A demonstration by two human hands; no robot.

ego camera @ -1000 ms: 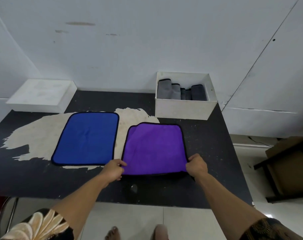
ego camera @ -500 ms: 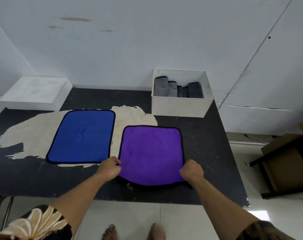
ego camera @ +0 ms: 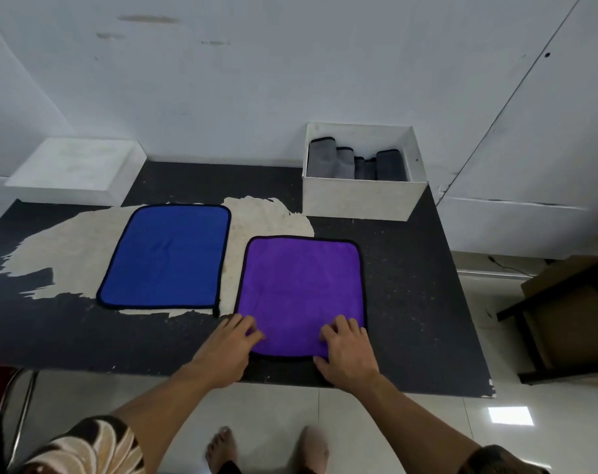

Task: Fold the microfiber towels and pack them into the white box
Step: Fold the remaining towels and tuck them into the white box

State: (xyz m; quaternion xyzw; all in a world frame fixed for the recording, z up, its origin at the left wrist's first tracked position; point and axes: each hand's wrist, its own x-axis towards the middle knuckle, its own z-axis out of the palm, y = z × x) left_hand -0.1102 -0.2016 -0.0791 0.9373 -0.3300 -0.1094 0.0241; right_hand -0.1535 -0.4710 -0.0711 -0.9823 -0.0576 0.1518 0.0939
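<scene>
A purple towel with black edging lies flat on the black table, its near edge close to the table's front. My left hand rests on its near left corner with fingers spread. My right hand presses flat on its near right corner. A blue towel lies flat to the left, untouched. The white box stands at the back right with several folded grey towels upright inside.
A white box lid sits at the table's back left. The table's surface is worn to a pale patch under the blue towel. A dark shelf with cardboard stands on the floor at right. My bare feet show below the table edge.
Both hands let go of the purple towel's near corners and now lie flat on it. The towel has been pulled nearer the front edge and smoothed out.
</scene>
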